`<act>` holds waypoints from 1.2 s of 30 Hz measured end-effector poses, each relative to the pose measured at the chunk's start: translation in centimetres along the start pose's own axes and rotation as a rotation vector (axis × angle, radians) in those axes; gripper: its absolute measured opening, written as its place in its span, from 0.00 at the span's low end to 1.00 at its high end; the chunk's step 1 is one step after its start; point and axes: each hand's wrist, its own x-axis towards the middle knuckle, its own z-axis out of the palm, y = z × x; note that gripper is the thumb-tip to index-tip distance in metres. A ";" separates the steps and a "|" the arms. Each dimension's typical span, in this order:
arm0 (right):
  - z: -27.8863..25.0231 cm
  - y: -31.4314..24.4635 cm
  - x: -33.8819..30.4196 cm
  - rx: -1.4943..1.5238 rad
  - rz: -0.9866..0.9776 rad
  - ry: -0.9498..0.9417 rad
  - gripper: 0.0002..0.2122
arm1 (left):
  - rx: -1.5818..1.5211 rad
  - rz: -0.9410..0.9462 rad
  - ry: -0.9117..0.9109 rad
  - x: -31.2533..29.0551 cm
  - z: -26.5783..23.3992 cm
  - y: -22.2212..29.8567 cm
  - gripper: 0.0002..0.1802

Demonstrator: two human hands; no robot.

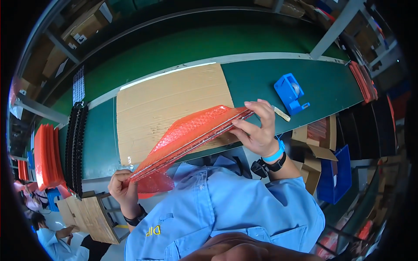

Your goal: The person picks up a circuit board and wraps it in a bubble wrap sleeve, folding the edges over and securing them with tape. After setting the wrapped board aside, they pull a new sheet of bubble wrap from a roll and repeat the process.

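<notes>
Between my hands is a flat bundle in red bubble wrap (191, 128), held tilted over the front edge of the bench. Its long layered edge faces me, and a loose flap of the wrap hangs below. My left hand (123, 186) pinches the lower left corner. At the upper right end, my right hand (259, 126) grips the bundle between thumb and fingers. Under and behind it lies a flat sheet of brown cardboard (174, 89) on the green bench top (252, 71). What the wrap encloses cannot be made out.
A blue tape dispenser (289, 93) stands right of the cardboard, beside a small pale strip (282, 114). Red-wrapped bundles (48, 156) and black slotted racks (76, 148) stand at the left. Lower right are open cartons (307, 174) and a blue bin (334, 178). Another person (61, 239) works lower left.
</notes>
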 end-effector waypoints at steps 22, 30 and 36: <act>2.5 -0.1 0.3 0.294 0.448 0.314 0.21 | 0.005 0.066 -0.007 0.0 0.2 -0.6 0.11; 3.1 5.7 7.8 0.756 0.633 -0.340 0.18 | 0.077 -0.240 -0.031 3.6 1.3 0.5 0.11; 12.5 12.0 11.4 0.111 0.511 -0.423 0.20 | 0.026 -0.220 -0.072 6.1 8.0 -3.4 0.12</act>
